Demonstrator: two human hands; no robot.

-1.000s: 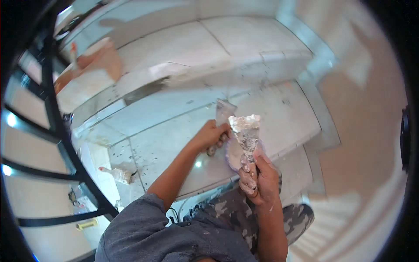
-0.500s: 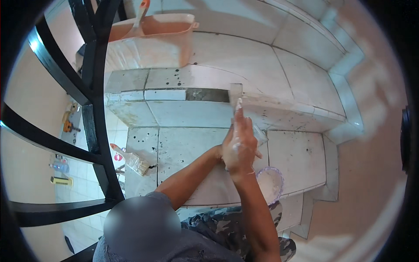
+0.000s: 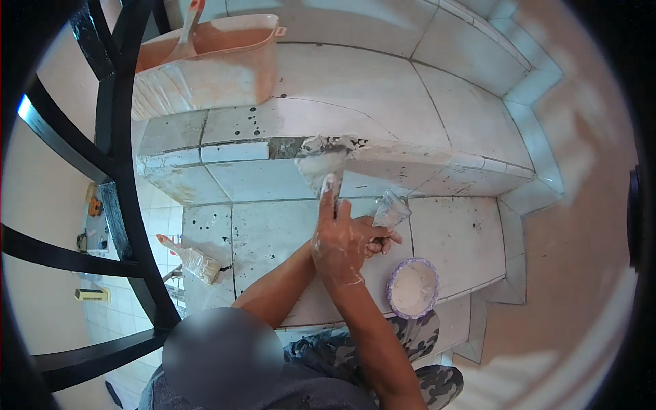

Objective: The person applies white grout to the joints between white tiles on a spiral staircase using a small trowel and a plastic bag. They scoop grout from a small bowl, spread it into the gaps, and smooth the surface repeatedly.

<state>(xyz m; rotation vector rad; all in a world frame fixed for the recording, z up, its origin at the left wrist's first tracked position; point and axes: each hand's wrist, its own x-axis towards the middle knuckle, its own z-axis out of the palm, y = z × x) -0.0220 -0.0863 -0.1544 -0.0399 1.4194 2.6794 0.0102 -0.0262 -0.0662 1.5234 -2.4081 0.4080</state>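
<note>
My right hand [image 3: 339, 242] is closed round a putty knife [image 3: 321, 169], with the index finger stretched along its white-smeared blade. The blade lies against the front edge of a tiled step [image 3: 403, 174], where thick white paste [image 3: 328, 145] sits over a dark gap in the edge trim. Under my right wrist my left forearm crosses over. My left hand [image 3: 381, 240], partly hidden, has curled fingers beside a second, greyish scraper blade [image 3: 392, 210]; its grip is mostly covered. Near both hands stands a round bowl [image 3: 392, 290] with a purple-patterned rim, containing white paste.
A paint-stained, pinkish bucket [image 3: 270, 65] stands on the upper step with a brush [image 3: 188, 37] in it. Another paintbrush [image 3: 198, 265] lies on the lower step at left. Black metal railing [image 3: 121, 137] rises along the left side. A wall [image 3: 581, 273] borders the right.
The putty knife has moved left along the step edge and turned flatter, showing white paste. More of my left hand and the second blade shows. The whole view has shifted slightly.
</note>
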